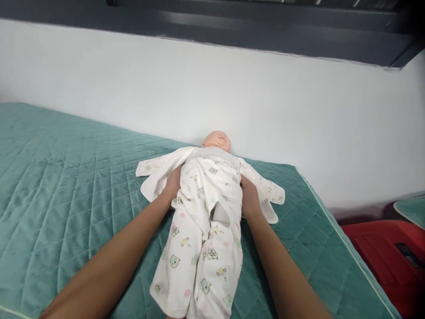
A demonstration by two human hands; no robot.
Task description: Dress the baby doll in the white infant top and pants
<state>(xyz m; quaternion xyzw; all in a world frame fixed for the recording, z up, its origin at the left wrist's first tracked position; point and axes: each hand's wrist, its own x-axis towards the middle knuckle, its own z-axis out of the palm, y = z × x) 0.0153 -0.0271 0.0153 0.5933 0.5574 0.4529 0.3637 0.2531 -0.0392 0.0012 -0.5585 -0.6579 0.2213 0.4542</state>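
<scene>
A baby doll (217, 141) lies on its back, its head near the wall. It wears white printed trousers (212, 261) pulled high over the body and a white jacket (159, 164) whose sleeves spread to both sides. My left hand (174, 182) is at the left side of the trousers' waist, partly under the jacket flap. My right hand (249, 195) is at the right side of the waist. The fingers of both hands are hidden behind the cloth and the doll's body. A small bit of the doll's foot shows at the bottom edge.
The doll lies on a green quilted cover (83, 190). Behind it rises a white wall (199, 88) with a dark frame (232, 26) above. Beyond the cover's right edge is a red object (388, 257), with another green padded piece (413, 208) behind it.
</scene>
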